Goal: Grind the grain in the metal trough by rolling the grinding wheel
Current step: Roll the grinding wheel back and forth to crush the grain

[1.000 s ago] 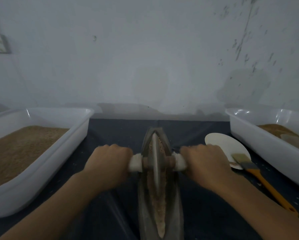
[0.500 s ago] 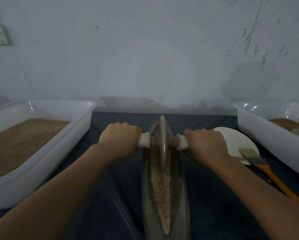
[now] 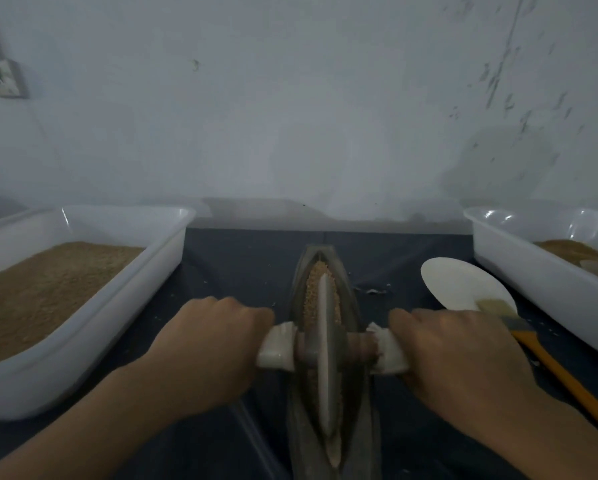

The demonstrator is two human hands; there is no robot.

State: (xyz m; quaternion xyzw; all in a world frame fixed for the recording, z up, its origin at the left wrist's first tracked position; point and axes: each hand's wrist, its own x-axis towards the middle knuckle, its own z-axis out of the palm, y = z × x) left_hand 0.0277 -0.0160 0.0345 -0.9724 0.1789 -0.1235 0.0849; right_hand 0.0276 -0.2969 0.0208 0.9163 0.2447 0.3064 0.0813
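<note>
A narrow, boat-shaped metal trough (image 3: 299, 275) lies lengthwise on the dark table in front of me, with brown grain (image 3: 312, 289) along its groove. The metal grinding wheel (image 3: 326, 355) stands on edge in the groove, near the middle of the trough. A wooden axle runs through the wheel, its two ends wrapped in white cloth. My left hand (image 3: 207, 344) grips the left wrapped end. My right hand (image 3: 453, 355) grips the right one. Both fists hide most of the handles.
A white plastic tub (image 3: 93, 323) with brown meal stands at the left. Another white tub (image 3: 533, 275) with some brown meal stands at the right. Between trough and right tub lie a white plate (image 3: 457, 282) and an orange-handled brush (image 3: 550, 362). A grey wall rises close behind.
The wheel rolled from mid-trough to the far end half a second ago, and both hands have now pulled it back toward me to the middle, baring grain at the far tip.
</note>
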